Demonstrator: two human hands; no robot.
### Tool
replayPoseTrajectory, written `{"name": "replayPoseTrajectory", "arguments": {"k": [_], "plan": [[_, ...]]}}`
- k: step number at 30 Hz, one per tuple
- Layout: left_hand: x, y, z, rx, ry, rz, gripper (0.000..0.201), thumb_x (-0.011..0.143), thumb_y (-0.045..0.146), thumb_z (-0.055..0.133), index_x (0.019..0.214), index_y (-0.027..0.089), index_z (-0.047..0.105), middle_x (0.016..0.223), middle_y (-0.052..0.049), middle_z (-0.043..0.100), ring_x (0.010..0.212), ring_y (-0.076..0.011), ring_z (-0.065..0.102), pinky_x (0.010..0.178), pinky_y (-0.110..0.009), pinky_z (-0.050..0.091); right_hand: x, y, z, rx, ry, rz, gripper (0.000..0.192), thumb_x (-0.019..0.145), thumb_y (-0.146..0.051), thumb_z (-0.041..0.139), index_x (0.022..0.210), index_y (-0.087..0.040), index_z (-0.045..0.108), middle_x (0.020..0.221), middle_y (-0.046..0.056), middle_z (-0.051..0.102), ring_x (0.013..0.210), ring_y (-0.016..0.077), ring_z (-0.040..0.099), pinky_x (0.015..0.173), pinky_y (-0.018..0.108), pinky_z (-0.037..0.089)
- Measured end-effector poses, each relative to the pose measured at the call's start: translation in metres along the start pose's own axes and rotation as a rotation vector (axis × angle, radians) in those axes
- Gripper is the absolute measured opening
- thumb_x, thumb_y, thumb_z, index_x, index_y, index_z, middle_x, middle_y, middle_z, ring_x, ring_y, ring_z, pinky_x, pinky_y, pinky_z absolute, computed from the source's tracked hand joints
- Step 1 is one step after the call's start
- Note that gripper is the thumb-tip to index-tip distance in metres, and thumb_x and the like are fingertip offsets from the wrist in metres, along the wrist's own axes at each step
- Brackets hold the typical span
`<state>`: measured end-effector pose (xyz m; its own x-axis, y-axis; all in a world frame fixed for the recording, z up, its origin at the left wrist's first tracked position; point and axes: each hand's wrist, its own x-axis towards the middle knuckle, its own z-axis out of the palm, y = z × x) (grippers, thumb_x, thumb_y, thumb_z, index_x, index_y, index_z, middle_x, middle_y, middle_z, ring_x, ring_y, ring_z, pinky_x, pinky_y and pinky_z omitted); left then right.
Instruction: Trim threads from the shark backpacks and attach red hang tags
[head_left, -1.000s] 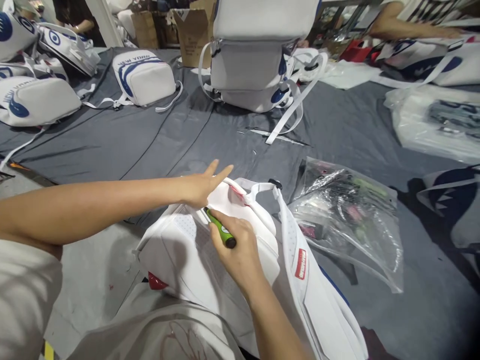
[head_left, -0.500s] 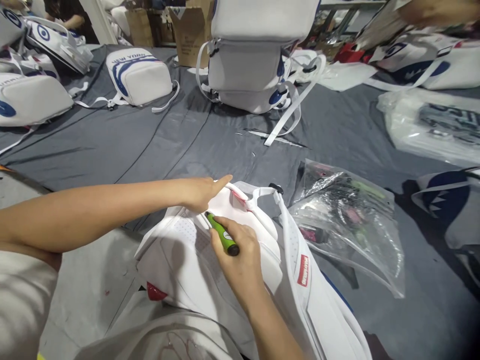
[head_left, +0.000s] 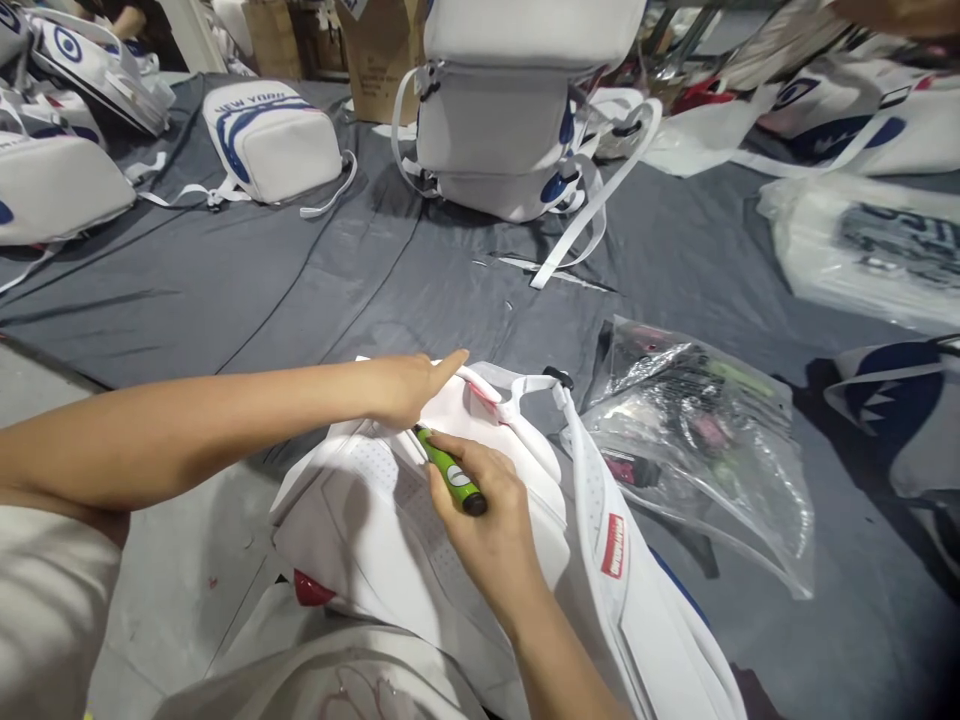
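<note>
A wide table under a dark grey cloth (head_left: 390,270) fills the view, crowded with white bags. Down at the near edge lies a white backpack (head_left: 390,520), back panel up, perforated mesh showing, a red patch at its lower corner and a small red label on the shoulder strap (head_left: 600,500) that trails off to the right. The left hand (head_left: 409,385) presses on the top of the backpack, fingers together, forefinger stretched toward the carry loop. The right hand (head_left: 484,515) pinches a green tool (head_left: 450,472) with a black end, fingers curled round it, its tip set against the seam just below the left hand. I cannot tell what the tip does there.

Open cloth runs ahead of the backpack, and bare pale tabletop shows to the left of it. On the right a clear plastic bag (head_left: 705,440) with dark and pink bits inside lies just beside the strap. Farther back stands a stack of white backpacks (head_left: 502,110) with loose straps spilling forward, a "NEW YORK" bag (head_left: 274,140) to its left, a cardboard box (head_left: 379,50) behind. Another person's arm (head_left: 892,15) shows at top right.
</note>
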<state>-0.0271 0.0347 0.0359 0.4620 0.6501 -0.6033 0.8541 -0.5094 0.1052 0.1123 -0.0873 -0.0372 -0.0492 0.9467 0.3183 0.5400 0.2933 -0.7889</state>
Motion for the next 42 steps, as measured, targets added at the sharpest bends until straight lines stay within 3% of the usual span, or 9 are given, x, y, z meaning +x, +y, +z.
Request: {"name": "replayPoseTrajectory", "arguments": {"k": [22, 26, 30, 33, 35, 37, 39, 42], "plan": [[-0.003, 0.002, -0.001, 0.062, 0.029, -0.008, 0.097, 0.085, 0.022, 0.056, 0.155, 0.022, -0.011, 0.134, -0.018, 0.054, 0.106, -0.0273, 0.063, 0.078, -0.030, 0.048, 0.004, -0.005, -0.003, 0.033, -0.076, 0.037, 0.020, 0.087, -0.022, 0.060, 0.105, -0.024, 0.068, 0.101, 0.001, 0.075, 0.088, 0.0206, 0.068, 0.084, 0.038, 0.047], [-0.005, 0.002, -0.002, 0.075, 0.025, -0.005, 0.096, 0.085, 0.023, 0.056, 0.155, 0.021, -0.010, 0.133, -0.018, 0.055, 0.107, -0.0269, 0.063, 0.080, -0.030, 0.048, 0.002, -0.006, -0.004, 0.024, -0.012, 0.048, 0.020, 0.086, -0.021, 0.059, 0.104, -0.023, 0.068, 0.100, 0.002, 0.075, 0.089, 0.0211, 0.068, 0.085, 0.038, 0.046], [-0.006, -0.005, 0.004, 0.080, 0.087, 0.052, 0.094, 0.084, 0.025, 0.055, 0.155, 0.020, -0.008, 0.131, -0.017, 0.057, 0.111, -0.0281, 0.062, 0.083, -0.031, 0.048, 0.001, -0.010, 0.000, 0.069, -0.061, 0.090, 0.020, 0.085, -0.021, 0.061, 0.103, -0.024, 0.069, 0.099, 0.001, 0.075, 0.087, 0.0196, 0.069, 0.087, 0.036, 0.047], [0.003, -0.016, 0.011, 0.088, 0.124, 0.071, 0.094, 0.084, 0.028, 0.053, 0.155, 0.019, -0.008, 0.126, -0.017, 0.059, 0.110, -0.0297, 0.063, 0.085, -0.033, 0.048, 0.004, -0.010, 0.010, 0.046, -0.018, 0.132, 0.020, 0.082, -0.020, 0.064, 0.101, -0.023, 0.070, 0.100, 0.002, 0.076, 0.091, 0.0203, 0.069, 0.092, 0.036, 0.046], [0.010, -0.022, 0.014, 0.088, 0.119, 0.069, 0.095, 0.084, 0.031, 0.054, 0.155, 0.020, -0.008, 0.126, -0.017, 0.059, 0.109, -0.0307, 0.063, 0.085, -0.034, 0.049, 0.007, -0.010, 0.010, 0.097, -0.066, 0.169, 0.018, 0.083, -0.021, 0.065, 0.101, -0.023, 0.070, 0.092, 0.000, 0.076, 0.086, 0.0188, 0.070, 0.087, 0.033, 0.049], [0.013, -0.025, 0.014, 0.062, 0.107, 0.070, 0.097, 0.083, 0.032, 0.055, 0.155, 0.021, -0.008, 0.128, -0.017, 0.058, 0.110, -0.0312, 0.063, 0.085, -0.035, 0.049, 0.006, -0.016, -0.002, 0.192, -0.124, 0.185, 0.016, 0.086, -0.026, 0.063, 0.101, -0.023, 0.070, 0.086, -0.001, 0.075, 0.081, 0.0171, 0.070, 0.080, 0.030, 0.052], [0.012, -0.027, 0.013, 0.023, 0.108, 0.077, 0.096, 0.083, 0.035, 0.054, 0.156, 0.022, -0.008, 0.129, -0.017, 0.058, 0.112, -0.0318, 0.062, 0.086, -0.036, 0.049, -0.002, -0.022, -0.029, 0.237, -0.074, 0.124, 0.015, 0.089, -0.028, 0.059, 0.099, -0.023, 0.069, 0.096, 0.001, 0.074, 0.088, 0.0180, 0.069, 0.080, 0.030, 0.053], [0.008, -0.027, 0.012, 0.001, 0.117, 0.069, 0.096, 0.082, 0.036, 0.053, 0.156, 0.023, -0.007, 0.130, -0.016, 0.058, 0.110, -0.0336, 0.063, 0.086, -0.038, 0.050, -0.024, -0.009, -0.085, 0.052, 0.290, 0.035, 0.020, 0.092, -0.023, 0.047, 0.102, -0.023, 0.064, 0.111, 0.007, 0.070, 0.103, 0.0215, 0.065, 0.090, 0.038, 0.051]]}}
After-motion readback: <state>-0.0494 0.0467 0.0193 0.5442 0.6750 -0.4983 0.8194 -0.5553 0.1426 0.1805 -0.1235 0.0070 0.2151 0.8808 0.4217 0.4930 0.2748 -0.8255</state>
